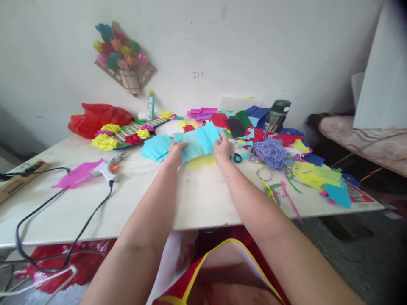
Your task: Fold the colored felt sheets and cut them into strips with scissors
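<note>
A strip of light-blue crepe paper [193, 142] is stretched between my two hands above the table. My left hand [174, 153] pinches it near its left part, thumb on top. At the right end my right hand [223, 148] is closed on the paper's edge. More light-blue paper [157, 147] fans out just left of my left hand. Beneath the strip lies a piece of yellow paper [203, 161]. Close beside my right hand, the black handles of scissors [235, 158] show; their blades are partly hidden.
A glue gun [106, 168] with a black cord rests on pink paper [81, 173] at left. Behind it lies a green board with paper flowers [132, 132]. Purple yarn [271, 152], paper scraps [311, 174] and a dark jar [278, 115] occupy the right. A glue bottle [150, 106] stands at the back.
</note>
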`<state>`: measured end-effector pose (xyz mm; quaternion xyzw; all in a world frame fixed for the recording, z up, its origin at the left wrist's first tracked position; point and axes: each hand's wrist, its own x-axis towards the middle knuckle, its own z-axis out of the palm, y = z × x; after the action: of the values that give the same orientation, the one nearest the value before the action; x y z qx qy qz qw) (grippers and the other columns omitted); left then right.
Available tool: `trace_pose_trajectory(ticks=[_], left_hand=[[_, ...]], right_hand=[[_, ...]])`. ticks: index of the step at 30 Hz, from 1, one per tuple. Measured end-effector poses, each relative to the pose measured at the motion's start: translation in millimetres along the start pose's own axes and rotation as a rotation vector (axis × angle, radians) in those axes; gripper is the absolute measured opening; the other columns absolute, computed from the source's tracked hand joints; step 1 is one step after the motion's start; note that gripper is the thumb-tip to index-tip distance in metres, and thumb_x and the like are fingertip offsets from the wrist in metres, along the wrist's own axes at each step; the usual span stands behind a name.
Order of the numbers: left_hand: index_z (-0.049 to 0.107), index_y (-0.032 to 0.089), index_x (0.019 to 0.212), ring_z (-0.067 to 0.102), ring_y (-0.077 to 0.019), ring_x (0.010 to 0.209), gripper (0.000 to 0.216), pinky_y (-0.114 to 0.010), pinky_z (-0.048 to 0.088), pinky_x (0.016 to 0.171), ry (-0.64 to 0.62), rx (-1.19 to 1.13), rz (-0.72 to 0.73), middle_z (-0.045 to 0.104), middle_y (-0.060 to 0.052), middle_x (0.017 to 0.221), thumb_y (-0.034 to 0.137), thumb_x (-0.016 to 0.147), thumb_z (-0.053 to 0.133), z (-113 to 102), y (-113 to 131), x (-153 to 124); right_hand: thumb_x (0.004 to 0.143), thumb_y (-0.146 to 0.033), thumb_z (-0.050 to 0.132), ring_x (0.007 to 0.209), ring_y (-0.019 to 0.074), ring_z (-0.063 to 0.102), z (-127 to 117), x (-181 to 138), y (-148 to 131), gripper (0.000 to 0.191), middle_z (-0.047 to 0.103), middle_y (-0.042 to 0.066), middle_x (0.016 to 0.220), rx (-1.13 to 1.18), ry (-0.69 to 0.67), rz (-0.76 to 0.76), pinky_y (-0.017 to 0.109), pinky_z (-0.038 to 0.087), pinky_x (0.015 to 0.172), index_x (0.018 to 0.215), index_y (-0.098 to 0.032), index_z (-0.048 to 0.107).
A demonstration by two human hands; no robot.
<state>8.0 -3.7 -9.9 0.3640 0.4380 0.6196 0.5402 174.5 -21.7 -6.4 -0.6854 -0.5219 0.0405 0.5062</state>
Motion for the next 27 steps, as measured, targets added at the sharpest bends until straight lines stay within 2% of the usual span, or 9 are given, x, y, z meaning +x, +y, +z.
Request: trace_pose_trajectory(ticks=[4,10,14,16,18,21,27], left_hand=[[0.062,0.017,0.088,0.064,-0.0263,0.087,0.034,-0.035,0.055,0.071,-0.005,0.027,-0.062,0.067,-0.006,0.078,0.012,0.055,0.07,1,1,-4],[0.062,0.02,0.085,0.066,-0.0257,0.078,0.03,-0.037,0.055,0.066,-0.047,0.029,-0.093,0.067,-0.004,0.074,0.011,0.057,0.068,2,3,-8],[0.062,0.016,0.084,0.066,-0.0251,0.077,0.03,-0.037,0.055,0.07,-0.075,-0.003,-0.107,0.067,-0.005,0.073,0.013,0.055,0.068,2,4,-9],[0.062,0.014,0.083,0.066,-0.0257,0.078,0.029,-0.038,0.054,0.072,-0.122,-0.039,-0.13,0.068,-0.006,0.073,0.014,0.054,0.067,2,5,-10],[0.062,0.014,0.082,0.066,-0.0265,0.08,0.028,-0.038,0.053,0.074,-0.168,-0.073,-0.141,0.068,-0.007,0.073,0.015,0.054,0.067,3,6,-12],[0.062,0.015,0.08,0.066,-0.0264,0.079,0.026,-0.039,0.054,0.073,-0.159,-0.079,-0.121,0.068,-0.006,0.072,0.014,0.054,0.066,3,6,-12],[0.059,0.017,0.078,0.065,-0.0248,0.076,0.026,-0.04,0.053,0.073,-0.097,-0.036,-0.108,0.066,-0.003,0.07,0.011,0.054,0.066,1,2,-8]], right_hand=[[0.077,-0.014,0.045,0.103,0.0235,0.053,-5,5,9,0.038,0.06,0.012,0.114,-0.132,0.014,-0.082,0.035,0.038,0.088,0.113,-0.015,0.059],[0.083,-0.027,0.05,0.098,0.0221,0.055,-2,-2,4,0.024,0.066,0.007,0.102,-0.285,-0.232,-0.29,0.035,0.037,0.086,0.096,-0.02,0.067],[0.078,-0.043,0.055,0.103,0.0251,0.054,-1,-9,-4,0.034,0.065,0.008,0.106,-0.379,-0.311,-0.396,0.038,0.034,0.089,0.098,-0.019,0.067],[0.075,-0.041,0.058,0.101,0.026,0.054,-2,-11,-7,0.035,0.065,0.009,0.105,-0.431,-0.327,-0.426,0.038,0.034,0.088,0.099,-0.018,0.067],[0.076,-0.032,0.056,0.099,0.0257,0.056,-3,-12,-9,0.029,0.066,0.01,0.102,-0.485,-0.335,-0.42,0.038,0.034,0.087,0.097,-0.017,0.067],[0.08,-0.021,0.048,0.093,0.0247,0.06,-7,-10,-10,0.025,0.068,0.012,0.096,-0.544,-0.314,-0.324,0.037,0.035,0.084,0.095,-0.015,0.067],[0.085,-0.021,0.041,0.087,0.0248,0.062,-15,3,3,0.032,0.068,0.012,0.091,-0.516,-0.144,-0.049,0.034,0.039,0.075,0.108,-0.019,0.062]])
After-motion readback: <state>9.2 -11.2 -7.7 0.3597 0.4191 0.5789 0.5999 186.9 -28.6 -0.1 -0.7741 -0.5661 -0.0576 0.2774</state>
